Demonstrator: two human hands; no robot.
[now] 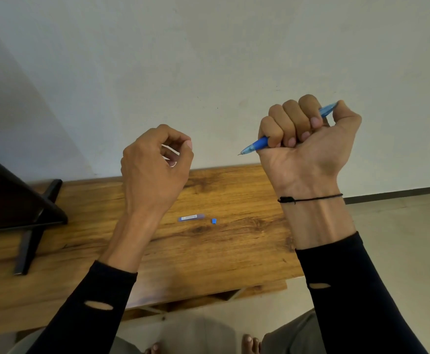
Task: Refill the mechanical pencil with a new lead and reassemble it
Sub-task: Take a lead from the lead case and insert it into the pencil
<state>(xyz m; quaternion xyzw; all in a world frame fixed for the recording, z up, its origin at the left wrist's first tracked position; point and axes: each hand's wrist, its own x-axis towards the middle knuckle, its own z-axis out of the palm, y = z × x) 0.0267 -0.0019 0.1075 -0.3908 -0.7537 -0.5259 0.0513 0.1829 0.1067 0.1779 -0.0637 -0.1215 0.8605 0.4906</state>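
Observation:
My right hand (308, 139) is raised above the table in a fist around the blue mechanical pencil (258, 143), whose metal tip points left and whose rear end sticks out by the thumb. My left hand (155, 162) hovers to the left with fingers curled, thumb and forefinger close together; whether it pinches a thin lead I cannot tell. On the wooden table (234, 251) below lie the clear lead case (191, 217) and a small blue cap (214, 221), side by side, apart from both hands.
A dark stand with black legs (30, 226) occupies the table's left end. A pale wall rises behind the table. The table's right edge drops to a light floor (400, 238). My knees and bare feet show at the bottom.

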